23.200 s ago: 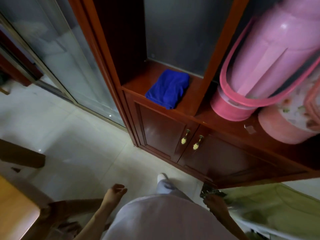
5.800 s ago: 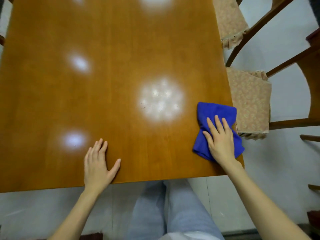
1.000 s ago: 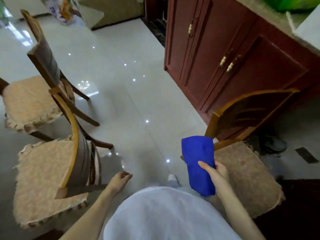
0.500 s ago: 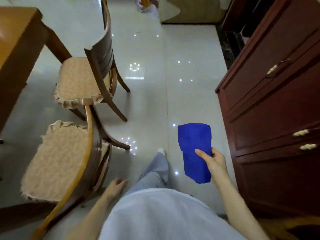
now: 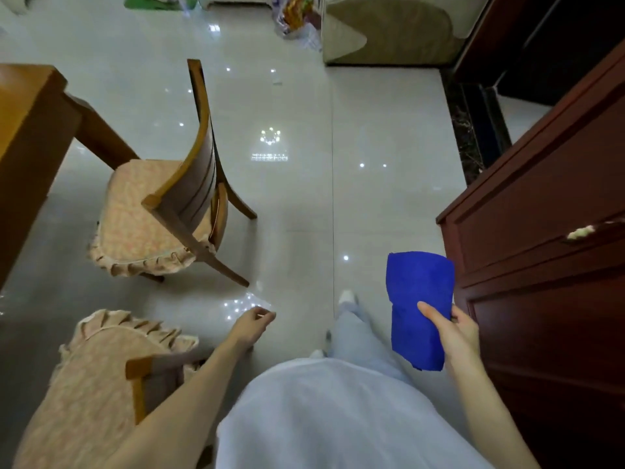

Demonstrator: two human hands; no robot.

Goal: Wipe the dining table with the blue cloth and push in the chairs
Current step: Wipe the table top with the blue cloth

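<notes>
- Blue cloth (image 5: 419,299) — still gripped by the right hand (image 5: 455,333) as it was half a second ago, thumb across its front and fingers curled behind, held up just beside the dark red cabinet (image 5: 548,265).
- Left hand (image 5: 252,328) has swung forward from beside the near chair (image 5: 101,377) and now hangs over the floor (image 5: 304,198), fingers loosely curled, holding nothing.
- Folded into a tall flat oblong, the cloth stands upright, its lower end hanging below the hand.
- Far chair (image 5: 189,184) stands angled out from the tabletop (image 5: 23,130) corner — its seat towards the table leg.
- Glossy tiled floor runs as an open lane between the chairs and the cabinet.
</notes>
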